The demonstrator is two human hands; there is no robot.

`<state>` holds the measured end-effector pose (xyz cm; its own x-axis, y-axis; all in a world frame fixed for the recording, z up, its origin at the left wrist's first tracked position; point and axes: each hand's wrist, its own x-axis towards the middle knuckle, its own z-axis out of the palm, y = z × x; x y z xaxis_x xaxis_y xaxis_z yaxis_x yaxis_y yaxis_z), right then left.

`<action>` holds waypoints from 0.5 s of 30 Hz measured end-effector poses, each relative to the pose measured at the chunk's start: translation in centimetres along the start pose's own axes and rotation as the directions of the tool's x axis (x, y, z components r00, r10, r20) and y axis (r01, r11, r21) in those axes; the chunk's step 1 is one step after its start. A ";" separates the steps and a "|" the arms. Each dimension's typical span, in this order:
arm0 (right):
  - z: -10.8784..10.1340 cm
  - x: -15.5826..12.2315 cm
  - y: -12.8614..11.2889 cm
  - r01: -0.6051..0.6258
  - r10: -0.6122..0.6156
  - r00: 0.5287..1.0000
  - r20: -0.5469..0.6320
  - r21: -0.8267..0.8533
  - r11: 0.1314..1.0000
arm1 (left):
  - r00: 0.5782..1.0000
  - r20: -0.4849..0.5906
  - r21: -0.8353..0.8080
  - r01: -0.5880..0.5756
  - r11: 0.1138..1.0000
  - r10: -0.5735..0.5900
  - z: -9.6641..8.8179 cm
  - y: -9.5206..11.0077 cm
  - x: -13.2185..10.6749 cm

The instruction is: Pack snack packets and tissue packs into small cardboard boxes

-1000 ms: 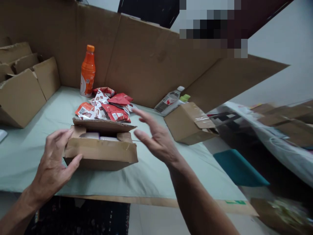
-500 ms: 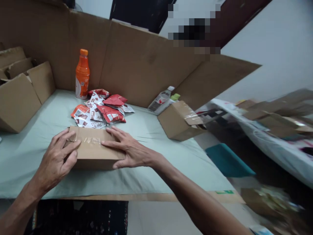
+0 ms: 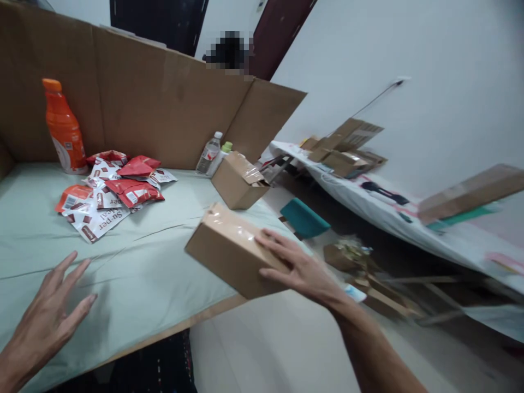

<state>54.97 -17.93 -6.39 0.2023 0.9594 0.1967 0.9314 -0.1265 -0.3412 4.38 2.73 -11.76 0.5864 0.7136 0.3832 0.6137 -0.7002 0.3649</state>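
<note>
My right hand (image 3: 297, 267) grips one end of a closed, taped cardboard box (image 3: 227, 248) and holds it tilted over the table's right front corner. My left hand (image 3: 49, 311) hovers open, fingers spread, above the pale green table cover (image 3: 135, 256) at the lower left, touching nothing. A heap of red and white snack packets (image 3: 110, 188) lies further back on the table.
An orange drink bottle (image 3: 63, 128) stands at the back left against a tall cardboard wall (image 3: 164, 109). A clear bottle (image 3: 208, 153) and a small open box (image 3: 237, 180) sit at the back right. Past the table edge are a teal stool (image 3: 305, 218) and a cluttered bench (image 3: 368, 185).
The box's flaps were pressed shut with both hands. My right hand then carried the box to the right, off toward the table edge, and my left hand let go.
</note>
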 end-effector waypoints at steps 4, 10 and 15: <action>-2.2 0.1 7.8 -0.323 0.320 0.929 -0.186 0.017 0.946 | 0.995 0.036 0.008 -0.093 0.996 0.092 3.6 -1.3 -0.2; -3.2 5.3 12.7 -0.125 0.132 0.887 -0.442 0.046 0.991 | 0.989 0.042 0.083 -0.143 0.986 0.140 4.8 -1.8 -0.9; -2.9 3.1 13.0 -0.169 0.181 0.874 -0.451 0.067 0.983 | 0.992 0.120 0.111 -0.061 0.992 0.048 2.8 -0.1 -1.6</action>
<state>68.58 -17.35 -7.52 0.4816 0.7020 0.5247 0.8616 -0.2696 -0.4301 4.90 1.70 -14.75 0.6742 0.6767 0.2959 0.6315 -0.7359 0.2441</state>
